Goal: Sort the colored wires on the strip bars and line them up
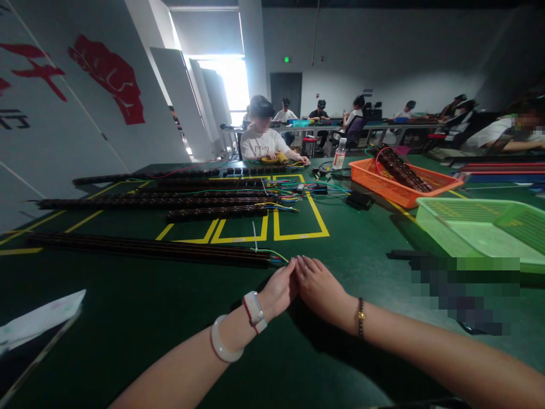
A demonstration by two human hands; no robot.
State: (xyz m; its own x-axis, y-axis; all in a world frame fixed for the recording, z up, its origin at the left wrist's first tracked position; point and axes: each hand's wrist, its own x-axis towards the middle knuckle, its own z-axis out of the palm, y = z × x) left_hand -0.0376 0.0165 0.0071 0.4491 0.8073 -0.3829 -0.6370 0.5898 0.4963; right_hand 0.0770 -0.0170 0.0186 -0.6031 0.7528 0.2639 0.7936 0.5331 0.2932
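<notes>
A long bundle of dark strips (pixel 162 248) lies across the green table, with several coloured wires (pixel 279 258) coming out of its right end. A white cable tie (pixel 254 237) stands up from the bundle near that end. The yellow-green wire (pixel 270 251) runs to the fingertips of my left hand (pixel 279 289), which is closed in a pinch on it. Pressed against those fingertips is my right hand (pixel 319 287), its fingers closed together. What sits between its fingertips is hidden.
More dark bundles (pixel 162 201) with loose wires lie beyond, over yellow tape outlines (pixel 300 236). To the right are an orange basket (pixel 383 187) holding a dark bundle, a green basket (pixel 481 236) and a bottle (pixel 339 156). A person (pixel 261 136) sits across the table.
</notes>
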